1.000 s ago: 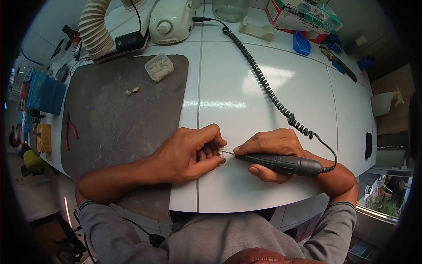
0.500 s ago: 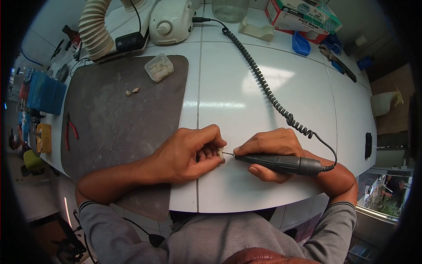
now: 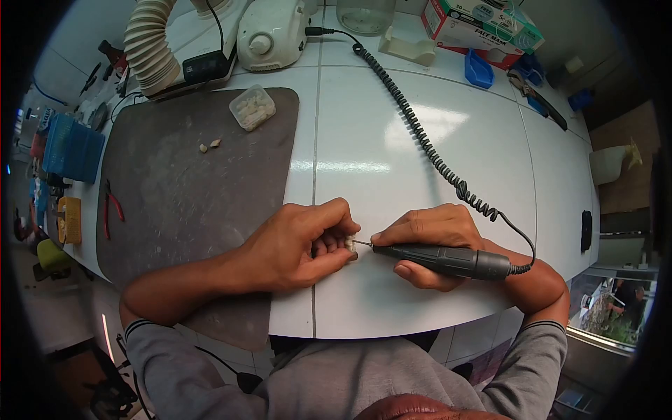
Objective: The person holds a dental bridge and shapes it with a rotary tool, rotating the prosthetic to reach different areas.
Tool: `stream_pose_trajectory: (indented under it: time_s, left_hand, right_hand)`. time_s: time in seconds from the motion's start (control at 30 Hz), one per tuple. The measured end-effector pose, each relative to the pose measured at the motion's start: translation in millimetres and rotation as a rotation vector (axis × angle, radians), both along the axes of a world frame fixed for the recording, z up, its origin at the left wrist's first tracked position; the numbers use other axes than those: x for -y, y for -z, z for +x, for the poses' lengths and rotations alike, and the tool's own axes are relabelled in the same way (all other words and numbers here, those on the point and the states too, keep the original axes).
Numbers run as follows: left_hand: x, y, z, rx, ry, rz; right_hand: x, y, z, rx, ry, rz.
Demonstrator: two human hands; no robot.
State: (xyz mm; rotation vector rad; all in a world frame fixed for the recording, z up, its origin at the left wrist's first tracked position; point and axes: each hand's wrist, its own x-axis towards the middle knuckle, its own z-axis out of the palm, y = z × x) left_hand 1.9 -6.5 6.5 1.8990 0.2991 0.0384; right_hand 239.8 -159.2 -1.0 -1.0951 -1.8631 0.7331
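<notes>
My left hand [image 3: 297,245] is closed, pinching a small off-white piece [image 3: 351,243] between thumb and fingertips; most of that piece is hidden. My right hand [image 3: 442,227] grips a black rotary handpiece [image 3: 451,260] like a pen, lying level and pointing left. Its thin metal bit [image 3: 363,243] reaches the off-white piece; whether it spins cannot be told. From the handpiece's rear, a coiled black cord [image 3: 427,143] runs up to a white control unit [image 3: 262,43] with a knob. Both hands are close to the white tiled tabletop [image 3: 392,301].
A dark grey mat [image 3: 189,189] on the left bears a clear tub [image 3: 234,107] of off-white pieces, two loose bits [image 3: 209,146] and red-handled pliers [image 3: 112,208]. Behind are a ribbed hose [image 3: 148,49], a blue dish [image 3: 479,70] and a face mask box [image 3: 462,35].
Both hands hold nearly the same pose. The bit's tip sits at the off-white piece in both frames, with only a very slight shift of the handpiece to the left.
</notes>
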Motion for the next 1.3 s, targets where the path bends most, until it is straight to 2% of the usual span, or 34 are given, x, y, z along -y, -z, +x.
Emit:
stream_pose_trajectory:
  time_s: [1.3]
  left_hand:
    - [0.9,1.9,0.3,-0.006,-0.007,-0.007]
  right_hand:
    - [0.7,1.9,0.6,0.004,-0.011,0.006]
